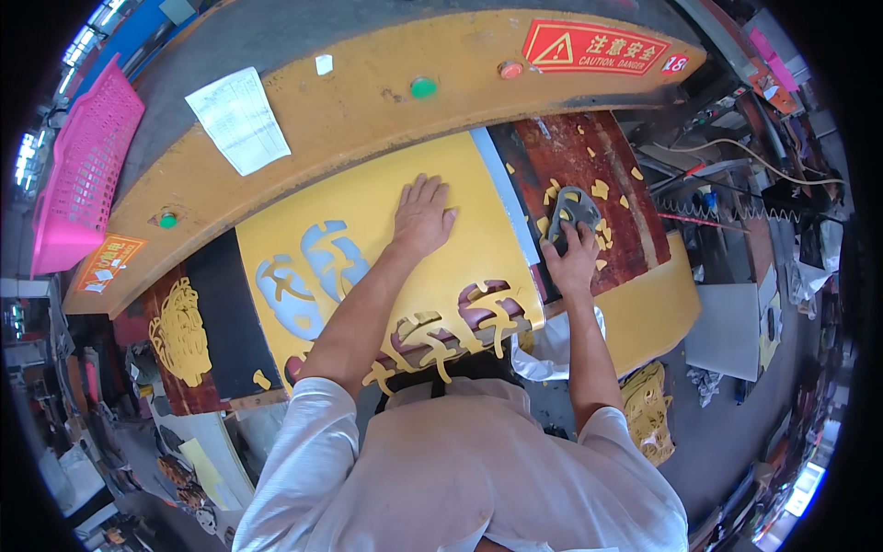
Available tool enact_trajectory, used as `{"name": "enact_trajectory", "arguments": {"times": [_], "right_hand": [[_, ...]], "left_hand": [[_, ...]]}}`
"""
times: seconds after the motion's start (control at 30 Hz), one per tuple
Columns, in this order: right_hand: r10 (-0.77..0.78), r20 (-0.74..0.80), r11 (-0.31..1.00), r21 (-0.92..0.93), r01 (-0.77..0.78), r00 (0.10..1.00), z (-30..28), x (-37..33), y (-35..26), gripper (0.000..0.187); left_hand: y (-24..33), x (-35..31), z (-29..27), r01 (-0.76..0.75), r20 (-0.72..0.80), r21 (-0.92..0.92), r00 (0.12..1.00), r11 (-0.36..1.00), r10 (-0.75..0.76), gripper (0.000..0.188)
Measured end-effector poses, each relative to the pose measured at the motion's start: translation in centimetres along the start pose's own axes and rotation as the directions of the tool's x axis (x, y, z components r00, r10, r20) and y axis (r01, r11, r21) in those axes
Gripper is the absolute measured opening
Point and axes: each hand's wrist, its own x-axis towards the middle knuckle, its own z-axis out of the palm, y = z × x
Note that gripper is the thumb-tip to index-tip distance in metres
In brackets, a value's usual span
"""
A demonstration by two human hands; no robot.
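Note:
My left hand (423,216) lies flat, fingers spread, on a large yellow sheet (460,184). Strap-shaped and sole-shaped openings have been cut through the sheet's left part and near edge, and pale blue shows through some of them. My right hand (572,258) grips the near end of a dark grey cutting die (577,207), shaped like a shoe sole with openings in it. This die rests on a worn red-brown board (635,230) to the right of the sheet. Small yellow scraps (602,230) are scattered around it.
A wide yellow-brown machine beam (368,83) with green and red buttons spans the far side. At left are a pink basket (87,166) and a heap of yellow cut strips (181,336). More yellow sheet (658,299) and a pale grey box (722,327) are at right.

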Motion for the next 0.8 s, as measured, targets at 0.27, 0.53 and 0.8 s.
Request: {"name": "enact_trajectory", "arguments": {"times": [0.27, 0.53, 0.8], "right_hand": [[0.162, 0.06, 0.978, -0.139, -0.153, 0.985, -0.7, 0.3, -0.9, 0.089], [0.112, -0.062, 0.978, -0.172, -0.121, 0.992, 1.7, 1.1, -0.8, 0.08], [0.097, -0.066, 0.979, 0.187, -0.083, 0.993, -1.6, 1.8, -1.9, 0.068]], "left_hand": [[5.5, -12.8, -8.8, 0.216, 0.304, 0.005, 0.93, 0.976, -0.207, 0.026], [8.4, -17.7, -9.4, 0.132, 0.4, 0.017, 0.907, 0.991, -0.128, 0.054], [2.4, -20.6, -7.5, 0.089, -0.049, 0.254, 0.996, 0.963, -0.079, 0.042]]}}
